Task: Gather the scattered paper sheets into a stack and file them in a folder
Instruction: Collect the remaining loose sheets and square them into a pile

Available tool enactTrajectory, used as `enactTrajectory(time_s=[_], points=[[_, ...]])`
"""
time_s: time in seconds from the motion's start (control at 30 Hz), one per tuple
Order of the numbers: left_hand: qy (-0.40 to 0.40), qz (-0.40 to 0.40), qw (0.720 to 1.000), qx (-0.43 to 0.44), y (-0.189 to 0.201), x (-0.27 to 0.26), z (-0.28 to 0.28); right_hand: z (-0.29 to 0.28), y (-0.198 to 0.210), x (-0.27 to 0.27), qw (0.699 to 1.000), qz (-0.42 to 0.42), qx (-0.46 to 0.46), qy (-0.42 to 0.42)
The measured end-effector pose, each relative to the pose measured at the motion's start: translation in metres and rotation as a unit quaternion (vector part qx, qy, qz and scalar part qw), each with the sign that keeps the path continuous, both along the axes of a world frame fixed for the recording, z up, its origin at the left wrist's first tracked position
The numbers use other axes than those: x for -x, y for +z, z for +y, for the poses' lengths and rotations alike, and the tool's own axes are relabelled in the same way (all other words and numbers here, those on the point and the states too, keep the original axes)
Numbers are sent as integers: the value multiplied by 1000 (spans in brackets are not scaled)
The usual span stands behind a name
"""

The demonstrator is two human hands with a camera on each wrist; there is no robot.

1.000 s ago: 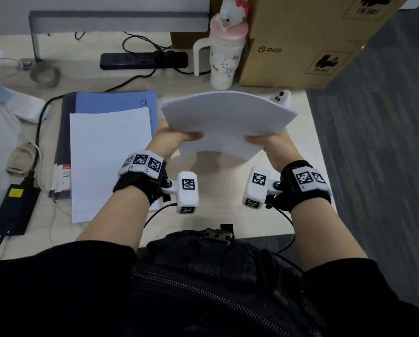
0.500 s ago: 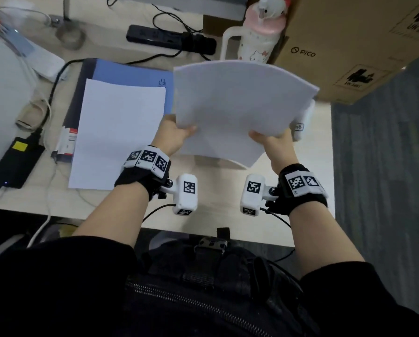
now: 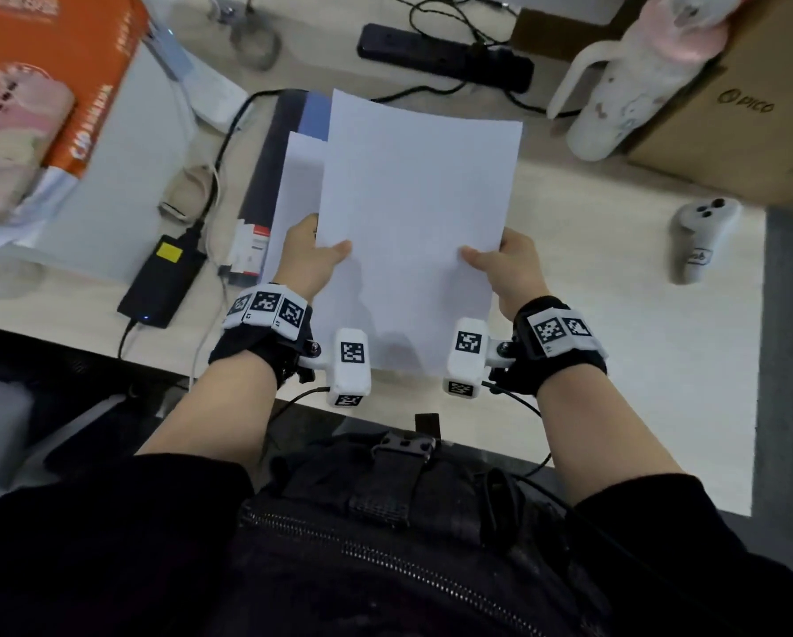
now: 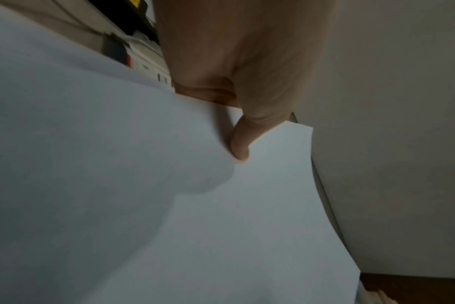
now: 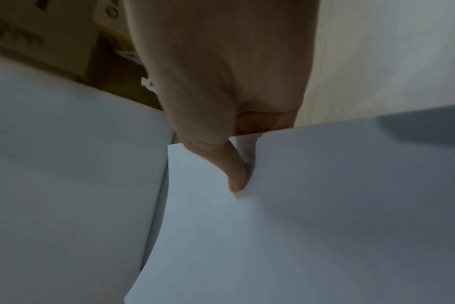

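Pinching the paper stack [image 3: 413, 213] between them, left grip [image 3: 309, 257] and right grip [image 3: 507, 264] clasp its side edges.

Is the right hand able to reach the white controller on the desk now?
Probably not at once: the right hand pinches the paper stack together with the left hand. The controller lies uncovered to its right, with bare desk between.

Paper stack [image 3: 413, 232] hides the fingers of left hand [image 3: 309, 259] and right hand [image 3: 512, 268], thumbs alone showing, and covers most of the blue folder [image 3: 314, 114]. Mug [image 3: 638, 71] top cut by frame edge and blurred.
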State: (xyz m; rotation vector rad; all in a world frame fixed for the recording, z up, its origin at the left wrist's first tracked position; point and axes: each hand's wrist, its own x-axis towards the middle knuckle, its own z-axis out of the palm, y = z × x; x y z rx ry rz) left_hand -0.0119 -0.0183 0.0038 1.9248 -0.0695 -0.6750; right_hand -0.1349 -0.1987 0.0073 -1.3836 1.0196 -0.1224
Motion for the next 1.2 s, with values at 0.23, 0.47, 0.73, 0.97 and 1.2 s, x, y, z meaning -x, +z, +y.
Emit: enactTrajectory(time_s=[0.23, 0.47, 0.73, 0.97, 1.2], points=[[5, -9, 998, -59, -31, -41, 37, 38, -34, -42, 997, 69, 19, -12], [-6, -30, 995, -92, -56, -60, 47, 52, -54, -60, 996, 59, 46, -52], [27, -95, 989, -108, -72, -74, 55, 60, -69, -70, 990, 60, 99, -77], [35, -121, 986, -112, -74, -77, 56, 61, -75, -71, 983, 64, 151, -88], [-31, -140, 982, -121, -80, -83, 57, 55, -80, -75, 973, 97, 190, -86]])
